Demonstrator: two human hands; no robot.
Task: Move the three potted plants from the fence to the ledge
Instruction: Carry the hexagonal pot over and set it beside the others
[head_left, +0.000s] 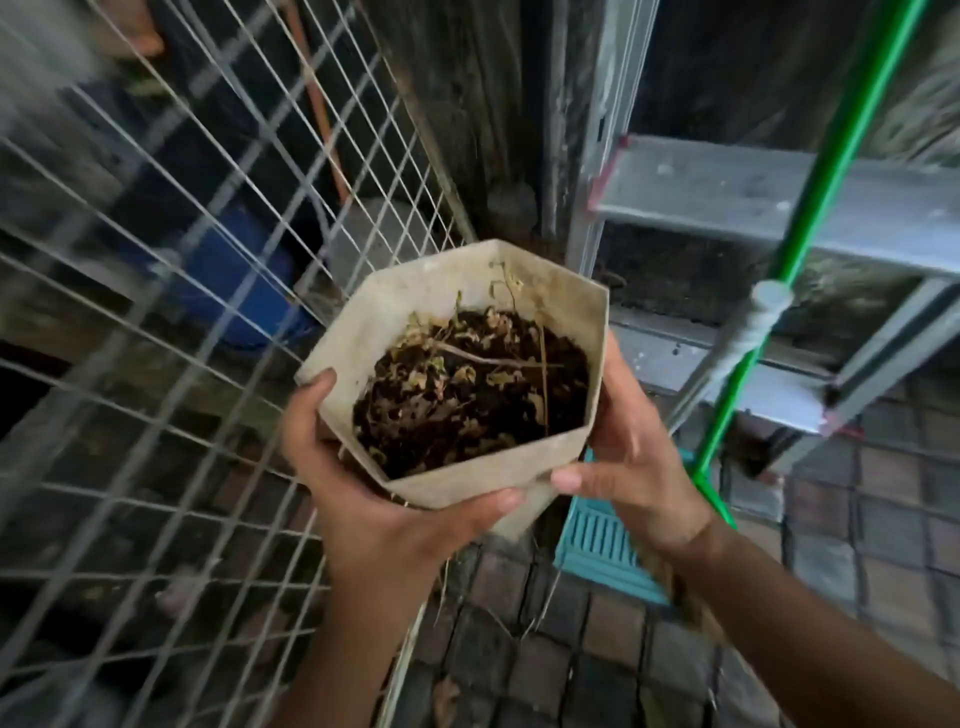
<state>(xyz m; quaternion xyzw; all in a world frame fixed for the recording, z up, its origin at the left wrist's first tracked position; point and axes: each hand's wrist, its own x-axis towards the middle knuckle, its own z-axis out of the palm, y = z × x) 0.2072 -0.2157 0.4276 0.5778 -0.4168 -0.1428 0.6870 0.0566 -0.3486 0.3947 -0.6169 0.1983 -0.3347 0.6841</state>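
Note:
A dirty white hexagonal pot (415, 291) filled with dark soil, dry leaves and thin dead stems is held in the air in the middle of the view. My left hand (374, 478) cups its lower left side, thumb on the rim. My right hand (628, 447) grips its right side, thumb across the front edge. The wire mesh fence (171, 270) fills the left half, just beside the pot. No other pots and no ledge show.
A metal step ladder (769, 202) stands at the right with a green pole (810, 208) leaning across it. A teal plastic grate (597, 540) lies on the tiled floor (571, 649) below my hands. A blue drum (244, 291) sits behind the fence.

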